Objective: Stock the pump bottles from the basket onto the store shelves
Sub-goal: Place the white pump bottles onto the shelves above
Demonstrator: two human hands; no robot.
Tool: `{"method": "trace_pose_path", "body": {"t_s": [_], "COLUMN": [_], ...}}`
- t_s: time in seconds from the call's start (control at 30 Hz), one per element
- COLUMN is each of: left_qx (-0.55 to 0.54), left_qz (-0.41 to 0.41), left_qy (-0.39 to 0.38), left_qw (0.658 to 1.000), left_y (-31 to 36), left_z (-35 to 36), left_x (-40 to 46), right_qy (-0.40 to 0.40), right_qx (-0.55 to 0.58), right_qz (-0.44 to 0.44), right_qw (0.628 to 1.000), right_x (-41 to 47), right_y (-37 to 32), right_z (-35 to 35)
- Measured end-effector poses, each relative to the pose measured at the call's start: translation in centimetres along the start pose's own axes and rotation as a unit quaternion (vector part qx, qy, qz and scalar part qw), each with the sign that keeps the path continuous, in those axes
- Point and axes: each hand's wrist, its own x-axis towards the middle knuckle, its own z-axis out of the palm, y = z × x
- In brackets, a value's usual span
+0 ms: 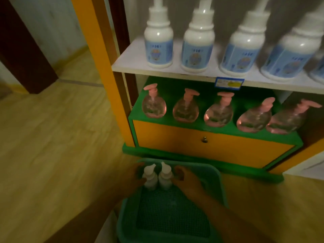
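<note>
2 white pump bottles (157, 176) are left at the far end of the green basket (215, 181), just below the shelf unit (175, 69). The left hand (136, 174) and right hand (187, 178) are closed around 1 bottle each. Above the basket, 2 stocked rows are seen, so the task is judged nearly done.

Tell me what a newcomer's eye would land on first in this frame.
Probably the row of white pump bottles with blue labels on the white upper shelf, then the clear pink-pump bottles lined up on the green ledge below. At the bottom, the left hand and right hand flank two small white bottles standing in the green basket on the floor.
</note>
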Motion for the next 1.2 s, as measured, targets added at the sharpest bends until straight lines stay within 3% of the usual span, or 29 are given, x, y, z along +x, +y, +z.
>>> {"method": "trace_pose_path", "body": {"t_s": [0.13, 0.27, 0.43, 0.57, 0.6, 0.63, 0.67, 0.7, 0.73, 0.77, 0.9, 1.2], "left_qx": [0.083, -0.001, -0.033, -0.037, -0.035, -0.019, 0.043, 0.062, -0.023, -0.066, -0.179, -0.200], "left_qz": [-0.002, -0.015, -0.051, -0.078, -0.097, -0.092, -0.119, -0.211, -0.234, -0.149, 0.049, 0.151], "left_qy": [0.018, 0.030, 0.055, 0.019, 0.083, 0.082, 0.141, 0.258, 0.204, 0.104, 0.094, 0.131], "left_qw": [0.996, 0.999, 0.997, 0.996, 0.991, 0.992, 0.982, 0.941, 0.950, 0.981, 0.978, 0.959], "left_y": [-2.1, -2.7, -3.1, -2.5, -3.6, -5.4, -4.9, -4.4, -2.3, -1.1, 8.7, 22.5], "left_z": [1.7, 3.6, 3.9, 2.5, 2.0, 1.0, 0.9, 1.2, 0.2, -0.8, -3.8, -8.6], "left_x": [2.1, 3.9, 4.7, 3.8, 4.1, 3.6, 4.3, 5.1, 4.6, 3.0, 0.3, -4.9], "right_qy": [-0.018, -0.017, 0.046, 0.050, 0.055, 0.063, 0.073, 0.080, 0.084, 0.090, 0.099, 0.161], "right_qx": [-0.018, 0.006, 0.002, 0.009, 0.020, 0.025, 0.024, 0.028, 0.041, 0.059, 0.081, 0.046], "right_qz": [0.013, 0.000, -0.029, -0.027, -0.032, -0.040, -0.047, -0.054, -0.060, -0.067, -0.117, -0.242], "right_qw": [1.000, 1.000, 0.999, 0.998, 0.998, 0.997, 0.996, 0.995, 0.994, 0.992, 0.985, 0.956], "right_x": [2.9, 4.5, 5.4, 5.4, 5.1, 4.7, 4.3, 3.8, 3.3, 2.6, -0.6, -8.1], "right_y": [0.9, 1.3, 1.9, 1.7, 1.4, 1.0, 0.6, 0.0, -0.8, -1.6, -5.6, -15.1], "right_z": [1.1, 2.6, 3.6, 2.6, 2.2, 1.7, 1.0, 0.3, -0.6, -1.6, -6.6, -16.7]}}
